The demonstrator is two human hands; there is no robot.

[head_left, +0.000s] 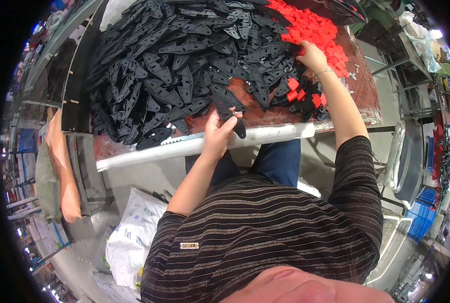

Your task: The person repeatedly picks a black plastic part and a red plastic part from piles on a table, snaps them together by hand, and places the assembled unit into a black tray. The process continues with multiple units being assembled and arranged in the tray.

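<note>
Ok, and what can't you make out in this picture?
Right hand: head view; whether its fingertips grip a piece is too small to tell among the crowded parts.
Black part in the left hand: head view; the stretch under the thumb is covered by it.
Black pile: head view; lower pieces hidden by upper ones, far end cut off by the top edge.

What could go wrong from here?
The black part held in the left hand reaches over the white bar along the table's front; a slip might drop it off. Red pieces lie against the black heap by the right hand, so a grab could catch both kinds.
</note>
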